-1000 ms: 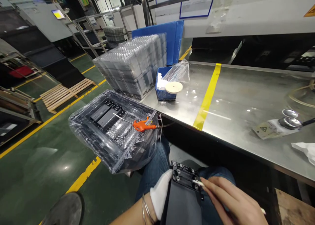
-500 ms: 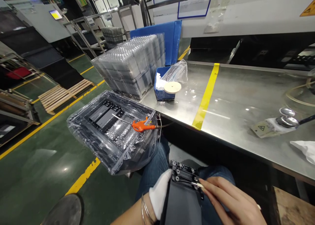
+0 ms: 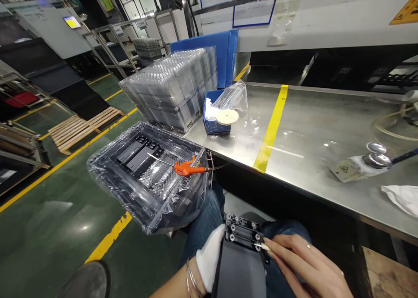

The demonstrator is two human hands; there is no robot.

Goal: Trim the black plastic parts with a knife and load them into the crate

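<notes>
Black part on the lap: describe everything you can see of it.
The black part is a flat, matte, plastic-looking panel lying over the person's lap, its near end cut off by the frame. Its far end carries a raised block with round, silver-ringed holes. The left hand, in a white glove, grips its left edge; a white-tipped stick in the right hand touches the block's right corner.

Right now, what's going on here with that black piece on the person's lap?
A seated person steadies a flat black part on their lap with the left hand, which is covered in white fabric. The right hand pinches a thin white-tipped stick and touches its tip to the part's end with the round holes. An orange air blow gun lies on a plastic-bagged tray beside the knee, next to a steel table.
</notes>
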